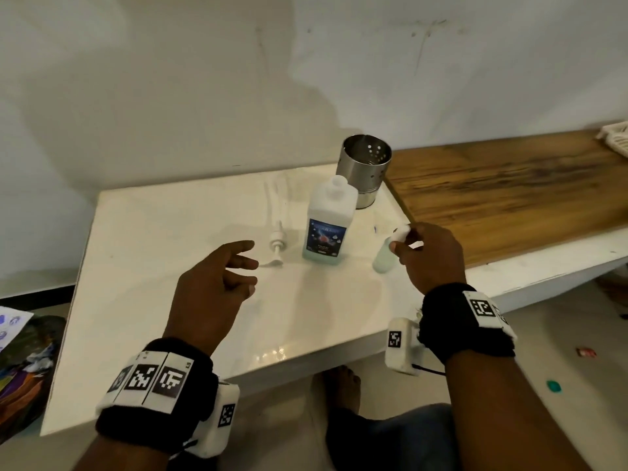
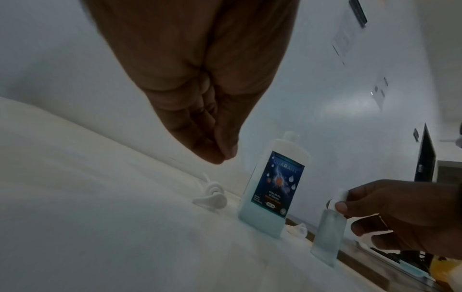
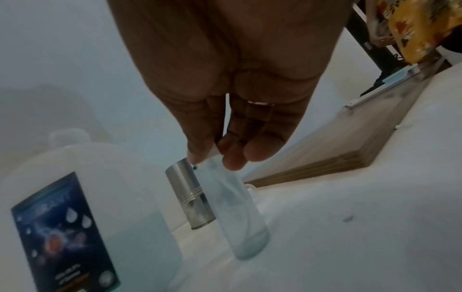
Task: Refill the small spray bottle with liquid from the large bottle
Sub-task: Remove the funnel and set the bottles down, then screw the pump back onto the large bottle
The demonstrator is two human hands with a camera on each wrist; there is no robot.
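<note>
Small spray bottle (image 1: 383, 256): right hand (image 1: 430, 256) pinching its white top (unscrewing or refastening, unclear); left hand (image 1: 210, 287) hovering relaxed, empty; next needing steady twist.

A plain white wall (image 1: 204, 79) fills the upper frame, marked with faint scuffs and soft shadows. Below it, a glossy white bench (image 1: 170, 266) runs from lower left toward the centre, meeting a wood-grain top (image 1: 509, 185) at right (its front edge is white). Pale floor (image 1: 560, 334) shows at lower right, with small bits of litter. Coloured clutter (image 1: 23, 368) lies at the far left edge.
</note>
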